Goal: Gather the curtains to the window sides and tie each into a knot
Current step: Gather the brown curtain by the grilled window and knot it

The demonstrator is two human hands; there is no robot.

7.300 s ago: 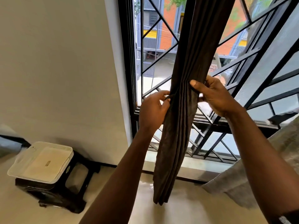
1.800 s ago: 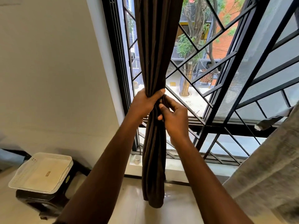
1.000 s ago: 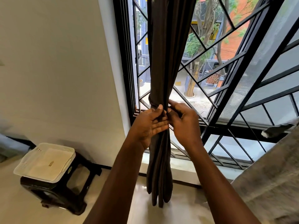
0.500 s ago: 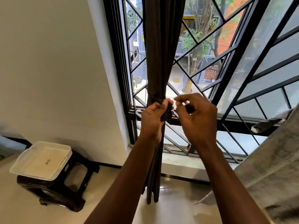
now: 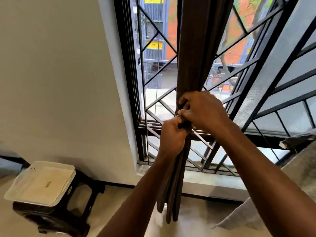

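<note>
A dark brown curtain (image 5: 195, 48) hangs gathered into a narrow bundle in front of the barred window (image 5: 159, 69), its lower end (image 5: 172, 199) dangling near the floor. My left hand (image 5: 172, 139) grips the bundle from the left, just below a thin dark band wrapped around it. My right hand (image 5: 203, 112) sits right above, fingers curled and pinching the band against the cloth. The two hands touch. What the fingers do underneath is hidden.
A black stool with a white tray on it (image 5: 42, 183) stands by the wall at lower left. A grey textured cloth (image 5: 287, 194) fills the lower right. The black window grille (image 5: 266, 93) stretches away to the right above the sill (image 5: 212, 180).
My right hand has moved in over the left and closed onto the band around the curtain. The camera view has shifted a little to the right and up.
</note>
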